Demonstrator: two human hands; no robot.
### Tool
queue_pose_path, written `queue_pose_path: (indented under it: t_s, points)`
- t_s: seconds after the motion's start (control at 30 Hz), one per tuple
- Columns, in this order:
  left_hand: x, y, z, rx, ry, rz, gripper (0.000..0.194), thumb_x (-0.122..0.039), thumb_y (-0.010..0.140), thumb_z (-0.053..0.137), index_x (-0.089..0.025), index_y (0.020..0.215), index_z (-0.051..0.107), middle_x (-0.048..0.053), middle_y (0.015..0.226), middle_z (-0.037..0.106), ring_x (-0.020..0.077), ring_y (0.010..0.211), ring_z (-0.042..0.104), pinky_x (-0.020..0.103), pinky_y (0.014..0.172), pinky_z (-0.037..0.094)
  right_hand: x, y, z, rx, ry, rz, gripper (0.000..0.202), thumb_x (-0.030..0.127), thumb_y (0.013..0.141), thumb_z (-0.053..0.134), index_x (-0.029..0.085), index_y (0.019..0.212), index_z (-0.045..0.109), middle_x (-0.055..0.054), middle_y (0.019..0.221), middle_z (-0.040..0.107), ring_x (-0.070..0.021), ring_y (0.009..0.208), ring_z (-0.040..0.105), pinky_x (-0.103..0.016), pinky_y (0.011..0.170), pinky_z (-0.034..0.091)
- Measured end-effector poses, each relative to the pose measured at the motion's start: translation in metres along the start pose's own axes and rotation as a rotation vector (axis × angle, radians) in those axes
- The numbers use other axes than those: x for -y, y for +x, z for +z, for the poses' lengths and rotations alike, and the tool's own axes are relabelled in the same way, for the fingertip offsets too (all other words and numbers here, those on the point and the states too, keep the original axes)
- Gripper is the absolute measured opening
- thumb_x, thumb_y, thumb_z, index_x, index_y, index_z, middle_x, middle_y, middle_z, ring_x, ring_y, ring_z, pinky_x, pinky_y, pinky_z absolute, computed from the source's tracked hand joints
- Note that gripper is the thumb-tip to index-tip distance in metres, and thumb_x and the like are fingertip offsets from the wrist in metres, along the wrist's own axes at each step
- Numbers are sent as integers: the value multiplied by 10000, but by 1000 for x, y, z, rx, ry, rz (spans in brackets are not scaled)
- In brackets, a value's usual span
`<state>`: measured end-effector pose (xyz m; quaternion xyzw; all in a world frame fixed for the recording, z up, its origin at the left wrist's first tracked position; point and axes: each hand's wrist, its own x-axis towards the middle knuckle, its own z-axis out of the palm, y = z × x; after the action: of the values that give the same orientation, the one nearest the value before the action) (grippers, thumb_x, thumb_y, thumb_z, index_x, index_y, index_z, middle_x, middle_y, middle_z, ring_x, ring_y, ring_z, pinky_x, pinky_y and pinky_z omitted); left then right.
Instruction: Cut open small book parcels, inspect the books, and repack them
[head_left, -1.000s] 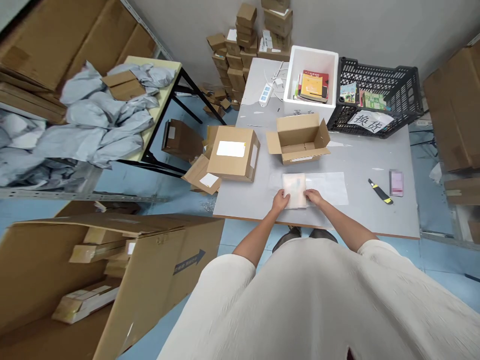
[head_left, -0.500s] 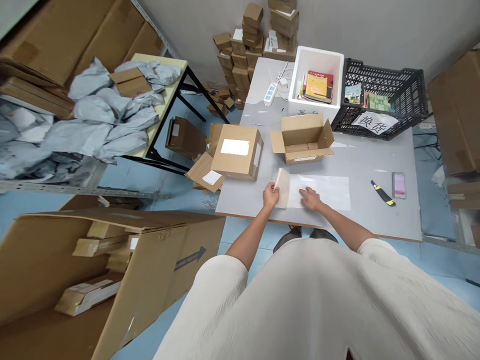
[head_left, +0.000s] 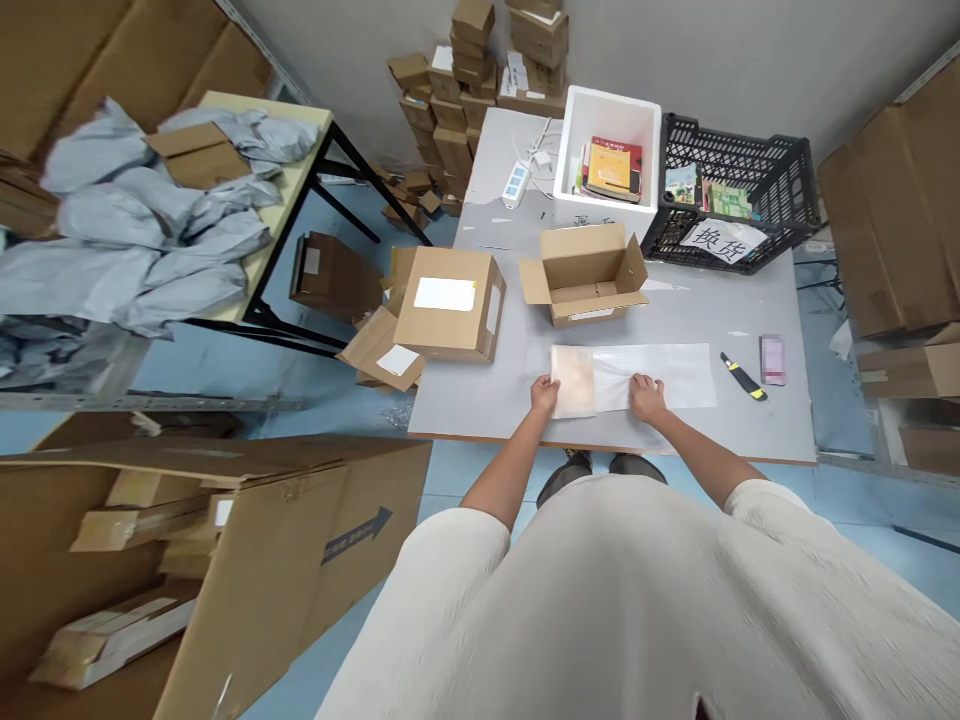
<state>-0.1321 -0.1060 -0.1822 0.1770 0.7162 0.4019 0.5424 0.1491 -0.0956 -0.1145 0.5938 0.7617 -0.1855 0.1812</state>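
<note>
At the front of the table, a translucent white wrapping sheet (head_left: 690,375) lies stretched out to the right. Its left end covers a flat, pale peach, book-like item (head_left: 574,380). My left hand (head_left: 545,393) is closed on the left edge of that item, thumb near the top. On the sheet, right of the item, my right hand (head_left: 646,396) has its fingers curled and gathers the material, with creases running toward the item. Behind the sheet stands an open cardboard box (head_left: 592,290) with its flaps out.
A closed carton (head_left: 446,310) sits at the table's left. A white foam box (head_left: 566,200) with books and a black crate (head_left: 742,180) stand at the back. A utility knife (head_left: 742,377) and phone-like object (head_left: 772,360) lie right. A big carton (head_left: 300,580) is at lower left.
The item, tilted up on edge before, now lies flat on the left end of the sheet. My right hand has moved right along the sheet and curled its fingers. The view has shifted.
</note>
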Motion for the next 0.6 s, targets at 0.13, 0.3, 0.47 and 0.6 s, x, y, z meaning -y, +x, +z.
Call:
queue_pose_path:
  t_s: [0.13, 0.3, 0.47, 0.6]
  points:
    - [3, -5, 34, 71, 64, -6, 133, -255, 843, 746, -183, 952, 723, 74, 890, 793, 228, 868, 757, 330, 826, 612, -27, -2, -6, -28, 27, 157, 578, 163, 1012, 353, 128, 1560, 532, -248, 1628, 495, -374, 1503, 390, -619, 1258, 237]
    - [1, -10, 51, 88, 252, 39, 272, -183, 830, 695, -164, 1094, 757, 135, 1129, 796, 298, 1103, 755, 412, 1025, 581, -24, -4, -4, -88, 55, 261, 574, 161, 968, 430, 105, 1519, 581, -256, 1690, 416, -400, 1564, 317, -628, 1277, 209]
    - [-1, -23, 48, 43, 576, 304, 577, -131, 876, 643, -159, 1452, 625, 207, 1516, 625, 327, 1423, 610, 471, 1252, 439, 10, 8, 4, -59, 251, 121, 597, 221, 985, 462, 154, 1567, 576, -215, 1593, 547, -367, 1417, 520, -513, 1192, 425]
    - [2, -33, 48, 253, 645, 369, 570, -122, 873, 654, -158, 1442, 632, 199, 1487, 656, 339, 1431, 613, 467, 1264, 438, 29, 26, 14, 3, 538, 182, 602, 243, 933, 509, 141, 1517, 615, -171, 1379, 717, -315, 1234, 669, -417, 1073, 541]
